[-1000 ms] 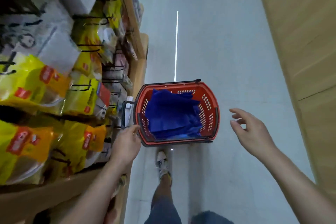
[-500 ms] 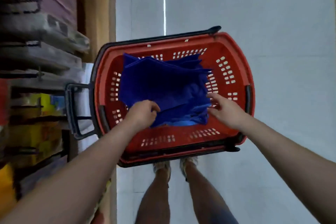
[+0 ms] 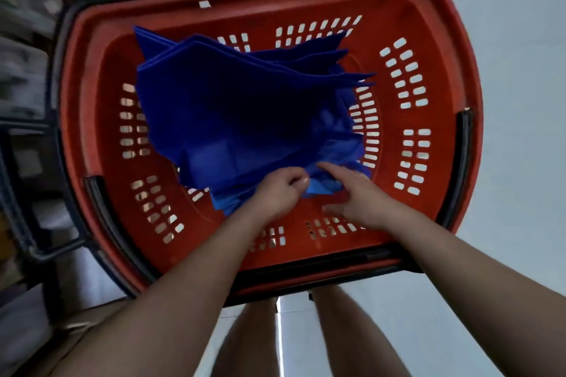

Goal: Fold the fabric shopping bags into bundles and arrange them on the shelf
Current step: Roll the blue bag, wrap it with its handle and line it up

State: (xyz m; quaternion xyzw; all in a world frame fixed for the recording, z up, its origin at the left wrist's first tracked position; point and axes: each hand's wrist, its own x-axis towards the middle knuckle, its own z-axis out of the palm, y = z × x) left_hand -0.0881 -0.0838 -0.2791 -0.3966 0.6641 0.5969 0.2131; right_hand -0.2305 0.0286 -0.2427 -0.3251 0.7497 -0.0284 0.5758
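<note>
A loose stack of blue fabric shopping bags lies inside a red plastic shopping basket on the floor right below me. Both hands are down in the basket at the near edge of the stack. My left hand is curled and pinches the near edge of the top blue bag. Just to its right, my right hand lies with its fingers spread over the crumpled blue fabric, touching it. Whether that hand grips the cloth is hidden.
Blurred store shelving runs along the left edge, close beside the basket's black handle. Pale tiled floor stretches to the right and ahead. My two bare legs stand just behind the basket.
I have leaned closer, so the basket now fills the view. Both hands moved inward along the stack's near edge until they nearly meet. A second ago they were outside the basket.
</note>
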